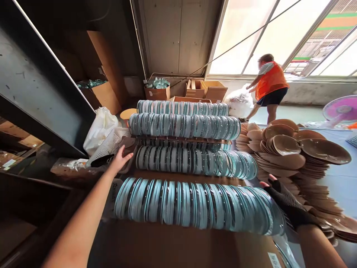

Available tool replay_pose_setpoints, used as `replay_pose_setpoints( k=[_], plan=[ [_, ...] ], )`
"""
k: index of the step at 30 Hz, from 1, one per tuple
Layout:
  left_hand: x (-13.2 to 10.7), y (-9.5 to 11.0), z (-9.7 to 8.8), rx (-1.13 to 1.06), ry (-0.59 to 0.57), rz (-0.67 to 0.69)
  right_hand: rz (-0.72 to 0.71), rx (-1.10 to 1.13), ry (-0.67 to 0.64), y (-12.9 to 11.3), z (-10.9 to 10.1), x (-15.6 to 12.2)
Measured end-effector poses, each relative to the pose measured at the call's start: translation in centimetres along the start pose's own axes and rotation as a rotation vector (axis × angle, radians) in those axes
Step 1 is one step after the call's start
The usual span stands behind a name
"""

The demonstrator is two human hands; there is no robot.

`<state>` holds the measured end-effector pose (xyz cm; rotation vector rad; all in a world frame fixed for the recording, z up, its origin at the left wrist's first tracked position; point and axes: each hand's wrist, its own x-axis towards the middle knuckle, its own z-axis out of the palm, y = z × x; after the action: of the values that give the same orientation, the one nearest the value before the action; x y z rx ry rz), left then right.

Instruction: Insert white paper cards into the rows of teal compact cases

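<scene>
Several long rows of light-blue rimmed lids point(192, 203) lie on edge across a cardboard surface point(173, 245). My left hand point(120, 159) reaches far forward, fingers spread, to the left end of the third row point(195, 160), next to a dark object and a white plastic basket point(108, 144). My right hand point(290, 203), in a black fingerless glove, rests against the right end of the nearest row, fingers partly curled on the last lids.
Piles of brown shallow bowls point(292, 149) fill the right side. A dark metal shelf point(36, 89) looms on the left with a white bag point(100, 126). Cardboard boxes point(206, 90) stand at the back. A person in orange point(269, 87) bends near the windows. A pink fan point(341, 109) is far right.
</scene>
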<state>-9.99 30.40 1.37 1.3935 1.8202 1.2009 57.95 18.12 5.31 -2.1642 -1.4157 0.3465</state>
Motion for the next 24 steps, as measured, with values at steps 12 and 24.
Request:
replay_pose_setpoints(
  k=[12, 24],
  plan=[
    [4.5, 10.4, 13.6, 0.829, -0.263, 0.822, -0.740, -0.021, -0.065, -25.8, 13.3, 8.4],
    [6.5, 9.6, 15.5, 0.981, -0.242, 0.835, -0.692, 0.034, -0.481, -31.5, 18.8, 11.9]
  ],
)
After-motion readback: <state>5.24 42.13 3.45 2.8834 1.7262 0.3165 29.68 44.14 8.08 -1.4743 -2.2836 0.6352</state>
